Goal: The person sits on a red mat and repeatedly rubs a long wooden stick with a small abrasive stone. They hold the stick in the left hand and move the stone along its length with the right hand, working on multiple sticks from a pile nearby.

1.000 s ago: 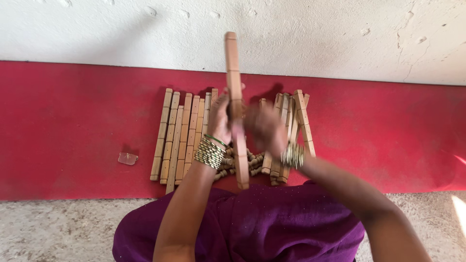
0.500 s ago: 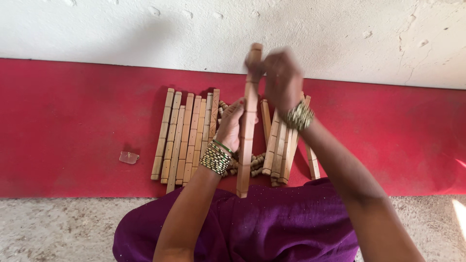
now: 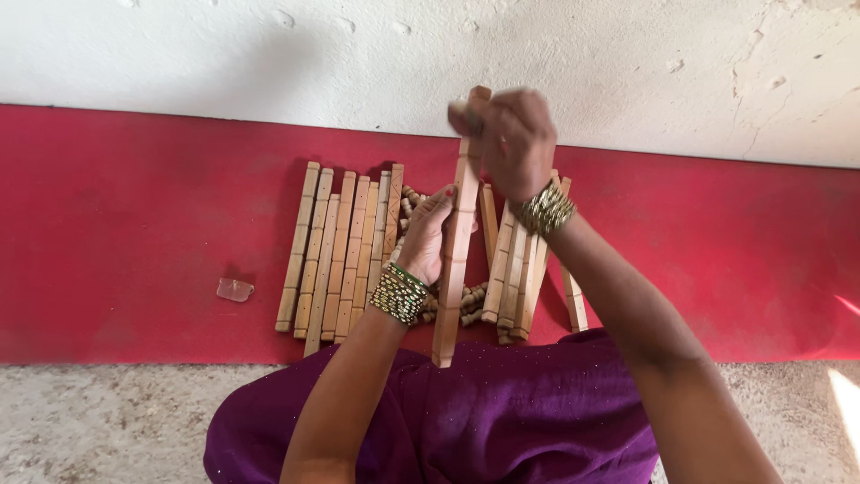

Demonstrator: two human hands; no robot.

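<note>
A long wooden stick [image 3: 457, 242] is standing nearly upright in the middle of the view, held by both hands. The right hand [image 3: 506, 139] is closing around its top end at about 12 o'clock, fingers curled over the wood. The left hand [image 3: 425, 237] is pressing against its middle from the 9 o'clock side, fingers wrapped partway round it; how tightly it is gripping is hard to tell. The stick's lower end is reaching down to the purple cloth [image 3: 466, 421] over the person's lap at 6 o'clock.

Behind the stick, on a red mat [image 3: 134, 233], a left row of wooden sticks [image 3: 340, 251] is lying side by side at 9 o'clock of the held one, and a right row of sticks [image 3: 524, 269] is lying at 3 o'clock, partly covered by the right forearm. Between the rows, short wooden pegs [image 3: 470, 300] are lying in a heap, mostly hidden by the left hand and the held stick, so their count is unclear.

The sticks are pale brown, square-edged and marked with shallow notches. Both wrists are wearing stacked bangles [image 3: 399, 294] with a beaded gold and green look. A small clear shard-like piece [image 3: 235, 289] is sitting at 9 o'clock, well apart from the rows; its material is hard to make out. A rough whitewashed wall [image 3: 269, 54] is running along 12 o'clock, and speckled floor [image 3: 107, 421] is showing at 7 o'clock.
</note>
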